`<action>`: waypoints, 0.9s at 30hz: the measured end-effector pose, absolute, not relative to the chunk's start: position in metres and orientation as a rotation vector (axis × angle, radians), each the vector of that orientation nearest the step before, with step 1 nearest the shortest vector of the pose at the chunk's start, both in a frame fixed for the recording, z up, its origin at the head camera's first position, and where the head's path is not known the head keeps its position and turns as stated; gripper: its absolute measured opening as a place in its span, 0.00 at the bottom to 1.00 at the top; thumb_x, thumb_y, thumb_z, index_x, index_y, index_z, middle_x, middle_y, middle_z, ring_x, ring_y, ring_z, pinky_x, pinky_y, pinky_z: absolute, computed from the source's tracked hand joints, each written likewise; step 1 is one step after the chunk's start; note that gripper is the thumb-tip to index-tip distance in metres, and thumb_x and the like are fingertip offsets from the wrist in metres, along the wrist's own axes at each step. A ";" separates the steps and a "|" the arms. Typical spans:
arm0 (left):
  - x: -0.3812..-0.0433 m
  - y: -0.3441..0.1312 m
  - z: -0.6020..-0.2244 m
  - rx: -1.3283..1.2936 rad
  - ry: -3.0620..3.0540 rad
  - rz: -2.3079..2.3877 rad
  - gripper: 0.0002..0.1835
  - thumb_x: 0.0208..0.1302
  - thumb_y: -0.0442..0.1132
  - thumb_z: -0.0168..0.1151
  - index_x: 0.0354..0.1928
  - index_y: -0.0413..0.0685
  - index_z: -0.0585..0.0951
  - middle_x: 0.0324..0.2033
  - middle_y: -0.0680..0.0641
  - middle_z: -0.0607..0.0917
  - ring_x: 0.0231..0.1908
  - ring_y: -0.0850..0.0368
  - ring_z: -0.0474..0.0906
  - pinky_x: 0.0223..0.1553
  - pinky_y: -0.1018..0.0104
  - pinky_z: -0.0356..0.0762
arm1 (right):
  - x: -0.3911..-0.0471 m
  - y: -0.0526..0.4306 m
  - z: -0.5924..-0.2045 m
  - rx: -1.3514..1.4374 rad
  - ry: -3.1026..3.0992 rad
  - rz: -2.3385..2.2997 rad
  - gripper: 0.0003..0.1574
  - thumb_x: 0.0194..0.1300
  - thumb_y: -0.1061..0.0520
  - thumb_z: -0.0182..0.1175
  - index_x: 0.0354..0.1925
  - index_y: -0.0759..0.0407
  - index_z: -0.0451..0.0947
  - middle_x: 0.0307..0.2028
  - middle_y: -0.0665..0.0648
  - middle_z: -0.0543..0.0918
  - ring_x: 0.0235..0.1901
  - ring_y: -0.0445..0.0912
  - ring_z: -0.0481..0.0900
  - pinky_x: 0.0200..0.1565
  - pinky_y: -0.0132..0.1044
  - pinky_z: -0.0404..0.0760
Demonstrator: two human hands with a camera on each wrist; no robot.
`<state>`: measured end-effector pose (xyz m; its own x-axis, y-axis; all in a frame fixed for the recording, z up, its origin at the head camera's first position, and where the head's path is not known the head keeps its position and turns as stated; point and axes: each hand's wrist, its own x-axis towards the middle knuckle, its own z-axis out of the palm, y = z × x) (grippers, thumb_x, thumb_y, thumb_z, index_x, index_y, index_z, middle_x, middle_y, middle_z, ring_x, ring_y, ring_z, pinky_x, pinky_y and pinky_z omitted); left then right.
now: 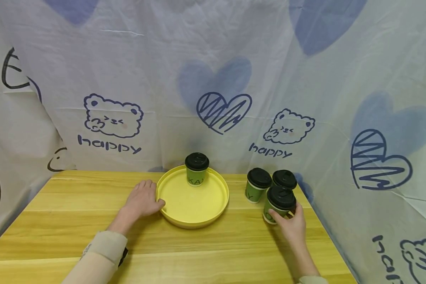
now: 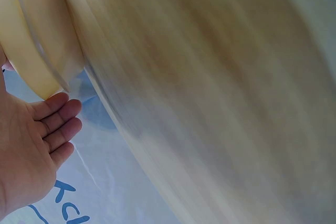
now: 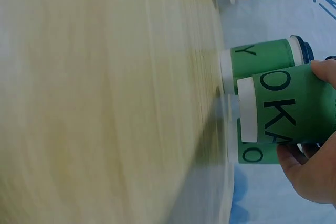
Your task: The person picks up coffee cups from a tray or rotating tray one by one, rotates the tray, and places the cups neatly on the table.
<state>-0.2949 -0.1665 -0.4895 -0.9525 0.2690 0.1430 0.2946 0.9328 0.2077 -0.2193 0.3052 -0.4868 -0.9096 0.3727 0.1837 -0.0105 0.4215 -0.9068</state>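
Observation:
A green paper cup with a black lid [image 1: 281,198] is in the grip of my right hand [image 1: 294,225], thumb on one side and fingers on the other. Its printed letters [image 3: 278,106] face the right wrist camera; whether its base touches the table I cannot tell. Just behind it stand two similar lidded cups, one to the left [image 1: 257,185] and one partly hidden [image 1: 284,179]. My left hand [image 1: 142,200] lies at the left rim of a round yellow tray [image 1: 189,207], fingers extended [image 2: 62,114]. Another lidded cup [image 1: 197,169] stands upright toward the tray's back.
The wooden table [image 1: 198,252] carries everything. A pale printed cloth [image 1: 163,79] hangs behind it and along both sides, close to the table's back edge. Bare wood lies between the tray and the cups on the right.

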 end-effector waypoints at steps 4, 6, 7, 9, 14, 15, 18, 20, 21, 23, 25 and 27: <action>-0.296 -0.166 -0.490 -0.435 -2.977 -0.348 0.35 0.60 0.52 0.60 0.56 0.25 0.74 0.50 0.32 0.77 0.51 0.36 0.71 0.61 0.39 0.70 | -0.219 0.312 -0.487 -0.333 -2.326 1.468 0.54 0.61 0.58 0.74 0.75 0.70 0.55 0.67 0.72 0.70 0.68 0.65 0.69 0.68 0.56 0.72; -0.296 -0.166 -0.490 -0.434 -2.975 -0.349 0.35 0.60 0.52 0.60 0.55 0.25 0.74 0.49 0.32 0.77 0.50 0.36 0.71 0.61 0.39 0.70 | -0.220 0.315 -0.487 -0.347 -2.328 1.460 0.55 0.61 0.57 0.74 0.75 0.71 0.55 0.67 0.73 0.70 0.68 0.66 0.70 0.68 0.56 0.72; -0.296 -0.166 -0.490 -0.435 -2.975 -0.350 0.34 0.60 0.52 0.60 0.55 0.25 0.74 0.49 0.32 0.77 0.50 0.36 0.71 0.61 0.39 0.70 | -0.220 0.316 -0.487 -0.356 -2.331 1.455 0.55 0.61 0.57 0.74 0.75 0.71 0.55 0.67 0.73 0.70 0.68 0.66 0.70 0.67 0.56 0.73; -0.296 -0.166 -0.490 -0.436 -2.973 -0.350 0.34 0.60 0.52 0.60 0.55 0.25 0.74 0.48 0.33 0.77 0.49 0.36 0.71 0.60 0.40 0.71 | -0.220 0.319 -0.487 -0.366 -2.340 1.449 0.55 0.61 0.56 0.74 0.75 0.71 0.55 0.67 0.73 0.69 0.68 0.66 0.70 0.67 0.56 0.73; -0.296 -0.166 -0.490 -0.437 -2.966 -0.355 0.34 0.59 0.52 0.60 0.54 0.26 0.74 0.48 0.33 0.77 0.48 0.37 0.71 0.59 0.40 0.71 | -0.220 0.324 -0.488 -0.384 -2.354 1.445 0.56 0.62 0.54 0.74 0.75 0.70 0.54 0.68 0.73 0.69 0.68 0.66 0.69 0.67 0.57 0.73; -0.296 -0.166 -0.490 -0.438 -2.965 -0.357 0.33 0.59 0.52 0.60 0.54 0.26 0.74 0.48 0.33 0.77 0.48 0.37 0.71 0.59 0.40 0.71 | -0.221 0.325 -0.487 -0.383 -2.352 1.447 0.56 0.62 0.54 0.74 0.75 0.71 0.54 0.68 0.73 0.68 0.68 0.66 0.69 0.67 0.57 0.73; -0.296 -0.166 -0.490 -0.440 -2.967 -0.356 0.33 0.59 0.52 0.60 0.53 0.26 0.75 0.47 0.34 0.77 0.47 0.38 0.70 0.58 0.41 0.71 | -0.221 0.327 -0.487 -0.398 -2.347 1.443 0.56 0.61 0.53 0.75 0.75 0.71 0.54 0.68 0.73 0.69 0.69 0.66 0.69 0.66 0.57 0.73; -0.295 -0.166 -0.489 -0.440 -2.970 -0.356 0.32 0.59 0.52 0.61 0.52 0.27 0.75 0.46 0.34 0.76 0.46 0.39 0.70 0.57 0.41 0.71 | -0.222 0.328 -0.488 -0.410 -2.343 1.436 0.57 0.61 0.53 0.75 0.75 0.70 0.54 0.68 0.74 0.69 0.68 0.66 0.69 0.66 0.57 0.73; -0.295 -0.166 -0.489 -0.439 -2.970 -0.354 0.32 0.59 0.52 0.61 0.52 0.27 0.75 0.46 0.35 0.76 0.46 0.39 0.70 0.57 0.41 0.71 | -0.223 0.329 -0.488 -0.418 -2.341 1.429 0.57 0.61 0.53 0.75 0.75 0.70 0.54 0.67 0.74 0.69 0.68 0.66 0.69 0.66 0.56 0.73; -0.294 -0.166 -0.488 -0.435 -2.972 -0.353 0.32 0.59 0.52 0.61 0.52 0.27 0.75 0.45 0.35 0.76 0.46 0.39 0.70 0.57 0.42 0.71 | -0.223 0.330 -0.489 -0.430 -2.342 1.422 0.57 0.61 0.53 0.75 0.76 0.70 0.54 0.67 0.74 0.69 0.68 0.66 0.69 0.65 0.56 0.74; -0.294 -0.165 -0.488 -0.434 -2.972 -0.354 0.32 0.59 0.52 0.61 0.52 0.26 0.75 0.45 0.35 0.76 0.46 0.39 0.70 0.57 0.41 0.71 | -0.223 0.332 -0.489 -0.434 -2.341 1.424 0.59 0.61 0.54 0.75 0.77 0.69 0.52 0.67 0.74 0.68 0.68 0.67 0.69 0.66 0.57 0.74; -0.294 -0.165 -0.488 -0.432 -2.972 -0.351 0.33 0.59 0.52 0.61 0.53 0.26 0.75 0.46 0.34 0.77 0.47 0.38 0.70 0.59 0.41 0.71 | -0.223 0.334 -0.489 -0.433 -2.338 1.425 0.61 0.61 0.54 0.75 0.78 0.69 0.50 0.67 0.75 0.68 0.68 0.67 0.68 0.66 0.58 0.73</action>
<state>-0.2939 -0.1652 -0.4877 -0.9524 0.2662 0.1484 0.2934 0.9325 0.2108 -0.2231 0.3337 -0.4888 -0.8854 0.4402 0.1493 0.0691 0.4424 -0.8941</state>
